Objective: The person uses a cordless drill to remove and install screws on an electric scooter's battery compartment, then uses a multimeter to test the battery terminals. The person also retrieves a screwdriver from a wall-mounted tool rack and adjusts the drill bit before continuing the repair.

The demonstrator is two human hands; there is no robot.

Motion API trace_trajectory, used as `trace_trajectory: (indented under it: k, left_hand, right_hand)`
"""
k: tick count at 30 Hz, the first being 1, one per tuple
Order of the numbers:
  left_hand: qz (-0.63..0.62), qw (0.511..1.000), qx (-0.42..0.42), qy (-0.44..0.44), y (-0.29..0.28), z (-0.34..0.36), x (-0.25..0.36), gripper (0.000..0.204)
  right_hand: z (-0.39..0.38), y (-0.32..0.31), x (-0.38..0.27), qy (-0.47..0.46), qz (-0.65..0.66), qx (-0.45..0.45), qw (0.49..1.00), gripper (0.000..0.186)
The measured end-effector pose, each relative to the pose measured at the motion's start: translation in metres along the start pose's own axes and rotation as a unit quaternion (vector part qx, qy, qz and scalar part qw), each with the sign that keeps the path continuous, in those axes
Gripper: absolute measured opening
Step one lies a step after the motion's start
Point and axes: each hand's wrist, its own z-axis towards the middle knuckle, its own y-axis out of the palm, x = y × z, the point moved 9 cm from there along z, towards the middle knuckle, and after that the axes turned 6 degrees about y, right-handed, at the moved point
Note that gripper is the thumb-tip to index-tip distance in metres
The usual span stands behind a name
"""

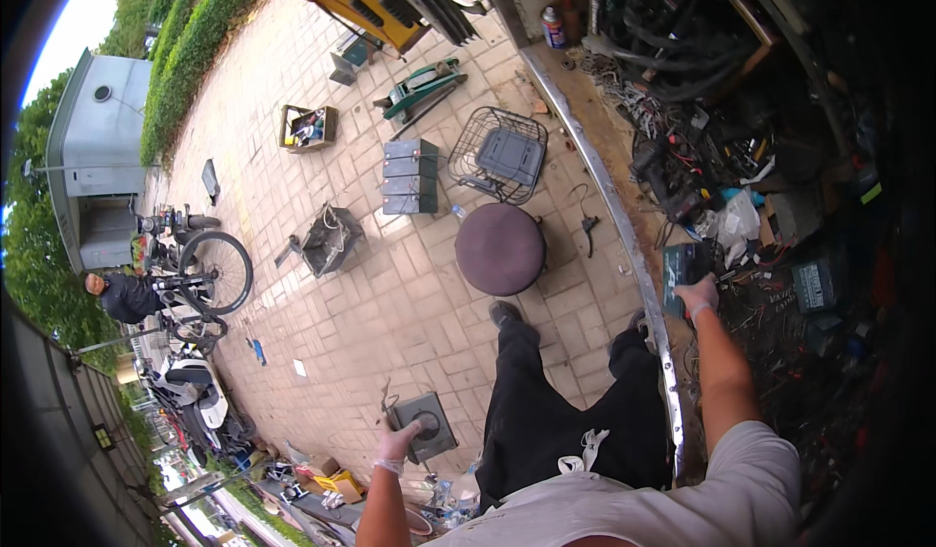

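My left hand (398,443), in a thin pale glove, is held out low in front of me on the left, its fingers curled and its thumb pointing right. A thin light-brown strip (386,393) sticks up by its fingers; whether they grip it I cannot make out. Beside that hand, partly behind it, is a grey square piece (441,418) with a dark round middle. On the right my gloved right hand (698,296) reaches over the cluttered floor and grips the near end of a dark green battery (684,262). Another dark battery (813,286) lies farther right.
A round purple-brown stool (499,249) stands before my feet. Beyond it are a wire basket (509,152), a block of batteries (409,176), an open metal case (331,240) and a green jack (421,91). A metal threshold (624,225) runs along my right; a person (132,295) is near bicycles.
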Motion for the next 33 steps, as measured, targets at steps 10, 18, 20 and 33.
trace_trajectory:
  k: [10, 18, 20, 33]
  left_hand:
    - [0.084, 0.983, 0.019, -0.159, -0.207, 0.041, -0.140, 0.077]
    - [-0.002, 0.991, 0.042, -0.125, -0.214, 0.096, -0.165, 0.075]
    - [-0.014, 0.990, 0.042, -0.137, -0.227, 0.125, -0.164, 0.077]
    - [-0.151, 0.981, 0.100, -0.064, -0.467, 0.384, -0.073, 0.074]
  right_hand:
    - [-0.235, -0.016, -0.017, 0.002, -0.184, -0.079, 0.980, 0.086]
    - [-0.329, 0.082, -0.113, -0.126, -0.377, -0.116, 0.910, 0.094]
    - [-0.351, 0.100, -0.160, -0.149, -0.371, -0.116, 0.909, 0.092]
    - [-0.529, 0.252, -0.539, -0.184, -0.163, -0.046, 0.968, 0.088]
